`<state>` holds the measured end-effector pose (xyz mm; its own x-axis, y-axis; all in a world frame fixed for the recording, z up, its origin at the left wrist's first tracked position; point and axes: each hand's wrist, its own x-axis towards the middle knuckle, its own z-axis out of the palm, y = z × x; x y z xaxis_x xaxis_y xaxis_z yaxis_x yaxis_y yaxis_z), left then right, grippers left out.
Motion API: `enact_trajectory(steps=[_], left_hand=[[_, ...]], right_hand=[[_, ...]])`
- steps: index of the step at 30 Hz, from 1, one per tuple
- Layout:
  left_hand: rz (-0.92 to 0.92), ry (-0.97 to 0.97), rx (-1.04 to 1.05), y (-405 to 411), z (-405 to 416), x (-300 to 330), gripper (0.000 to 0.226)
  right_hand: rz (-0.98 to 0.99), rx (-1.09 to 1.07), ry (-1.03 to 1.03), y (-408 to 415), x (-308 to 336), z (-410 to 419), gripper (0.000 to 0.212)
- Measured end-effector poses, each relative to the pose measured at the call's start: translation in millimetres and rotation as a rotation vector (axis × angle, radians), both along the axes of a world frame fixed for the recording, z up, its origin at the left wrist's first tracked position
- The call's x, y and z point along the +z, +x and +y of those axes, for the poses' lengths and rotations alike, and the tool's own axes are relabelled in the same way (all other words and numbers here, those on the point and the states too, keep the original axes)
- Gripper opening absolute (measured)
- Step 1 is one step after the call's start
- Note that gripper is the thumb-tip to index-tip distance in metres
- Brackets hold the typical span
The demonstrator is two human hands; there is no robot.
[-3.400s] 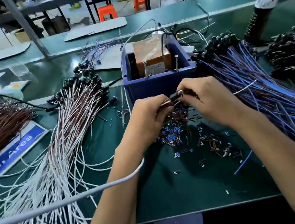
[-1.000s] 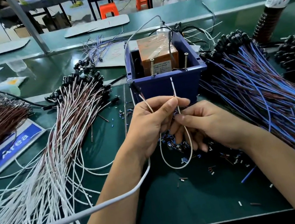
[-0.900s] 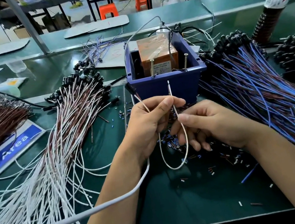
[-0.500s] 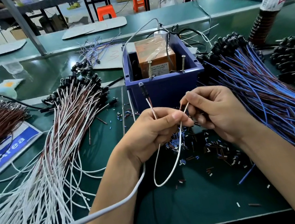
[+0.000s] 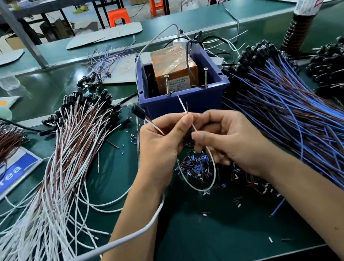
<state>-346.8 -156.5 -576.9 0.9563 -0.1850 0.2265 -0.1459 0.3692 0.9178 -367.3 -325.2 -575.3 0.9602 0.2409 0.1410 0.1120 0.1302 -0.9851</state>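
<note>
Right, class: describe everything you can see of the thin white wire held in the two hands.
The white wire is thin and flexible, with a black plug at one end. The left hand pinches it below the plug; the right hand pinches the other stretch. Its middle hangs as a loop; its free tip points up.

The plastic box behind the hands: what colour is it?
The box is dark blue; head view.

Green bench [image 5: 208, 242], white wire pile [image 5: 47, 196], blue wire pile [image 5: 316, 129], blue bin [image 5: 184, 103], scattered sleeve bits [image 5: 197, 167]
</note>
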Motion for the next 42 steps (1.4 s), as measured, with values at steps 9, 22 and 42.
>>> enact_trajectory(steps=[9, 22, 42], left_hand=[[-0.195, 0.015, 0.311, 1, 2, 2, 0.023], [-0.078, 0.125, 0.519, 6, 4, -2, 0.006], [-0.108, 0.101, 0.566, 18, -9, 4, 0.010]], right_hand=[[-0.414, -0.503, -0.160, -2, 1, -3, 0.017], [-0.528, -0.741, -0.392, 0, -4, -4, 0.027], [-0.555, -0.678, -0.429, -3, -3, -1, 0.037]])
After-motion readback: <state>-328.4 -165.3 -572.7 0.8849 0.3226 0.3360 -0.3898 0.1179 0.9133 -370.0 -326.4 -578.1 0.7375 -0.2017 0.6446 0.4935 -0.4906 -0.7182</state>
